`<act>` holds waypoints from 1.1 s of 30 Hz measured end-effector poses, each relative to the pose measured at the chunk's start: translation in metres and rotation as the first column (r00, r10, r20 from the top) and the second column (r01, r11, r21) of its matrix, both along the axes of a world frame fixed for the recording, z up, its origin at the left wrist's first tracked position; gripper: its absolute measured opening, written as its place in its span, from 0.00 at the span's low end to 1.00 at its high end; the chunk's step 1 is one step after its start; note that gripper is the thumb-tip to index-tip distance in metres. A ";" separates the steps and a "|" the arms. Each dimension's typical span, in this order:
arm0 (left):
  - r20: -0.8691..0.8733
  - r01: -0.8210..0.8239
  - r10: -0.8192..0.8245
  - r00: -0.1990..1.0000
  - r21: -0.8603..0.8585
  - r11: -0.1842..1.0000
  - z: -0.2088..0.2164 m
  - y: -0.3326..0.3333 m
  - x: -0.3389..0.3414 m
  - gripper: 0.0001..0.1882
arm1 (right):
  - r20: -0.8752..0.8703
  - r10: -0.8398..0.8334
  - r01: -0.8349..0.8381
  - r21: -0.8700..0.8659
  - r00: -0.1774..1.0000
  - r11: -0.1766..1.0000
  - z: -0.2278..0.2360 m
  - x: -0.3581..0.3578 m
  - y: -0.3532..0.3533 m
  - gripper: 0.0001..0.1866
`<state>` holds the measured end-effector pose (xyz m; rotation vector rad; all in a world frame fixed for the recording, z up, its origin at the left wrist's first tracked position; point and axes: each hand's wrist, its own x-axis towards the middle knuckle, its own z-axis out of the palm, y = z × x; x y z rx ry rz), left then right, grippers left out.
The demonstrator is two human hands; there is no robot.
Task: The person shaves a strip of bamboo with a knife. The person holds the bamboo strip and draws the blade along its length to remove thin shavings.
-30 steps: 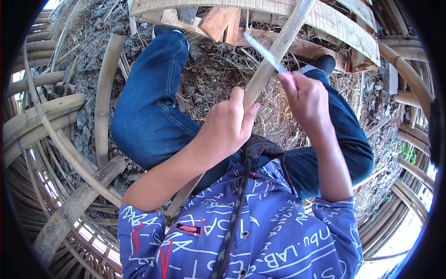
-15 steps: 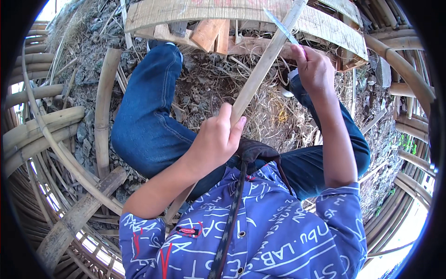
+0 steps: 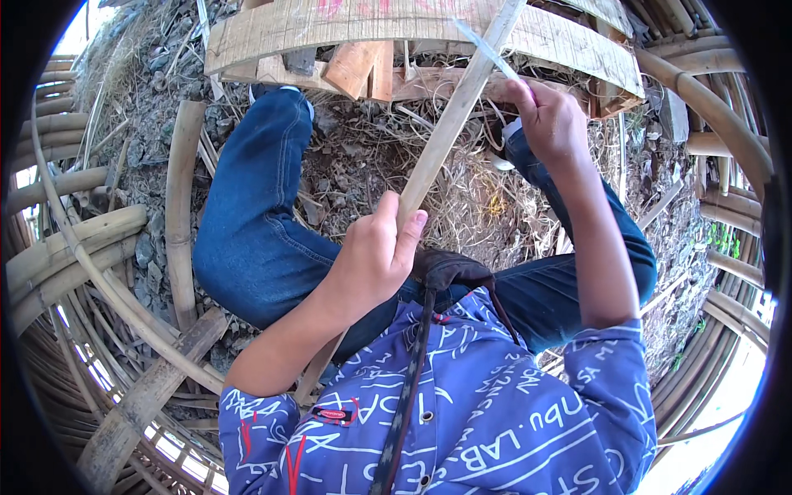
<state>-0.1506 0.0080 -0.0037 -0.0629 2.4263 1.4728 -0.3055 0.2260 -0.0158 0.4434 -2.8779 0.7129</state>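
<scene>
A long, pale split bamboo strip [image 3: 451, 124] slants from my lap up and away to the right, its far part passing over a curved plank. My left hand [image 3: 371, 260] is closed around the strip's near part, thumb along its side. In my right hand [image 3: 551, 128] is a knife [image 3: 504, 68], gripped by a handle that the fingers mostly cover. Its thin blade points up and to the left and crosses the strip in front of the plank. Whether the edge bites into the bamboo I cannot tell.
The curved plank [image 3: 272, 40] forms the top of a low wooden bench ahead, with wood blocks [image 3: 353, 69] beneath. Shavings and stones cover the ground between my knees. Bamboo poles [image 3: 183, 214] lie at the left, and more bamboo railing [image 3: 701, 99] rises at the right.
The view has shifted slightly, so bench, strip and hands all appear a little further left. Both hands keep their grips, and the knife still crosses the strip at about the same place.
</scene>
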 end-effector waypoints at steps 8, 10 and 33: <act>0.023 0.018 -0.018 1.000 -0.021 1.000 0.006 -0.012 0.017 0.13 | -0.095 -0.057 0.068 0.110 0.994 0.992 -0.006 -0.019 0.017 0.27; 0.044 0.017 -0.017 0.999 -0.003 1.000 0.007 -0.019 0.026 0.12 | -0.115 -0.039 0.053 0.117 0.993 0.992 -0.005 -0.014 0.012 0.26; 0.236 -0.006 0.030 0.971 -0.100 0.995 0.047 -0.061 0.115 0.11 | -0.189 -0.008 0.019 0.052 0.982 0.998 -0.017 0.013 0.007 0.20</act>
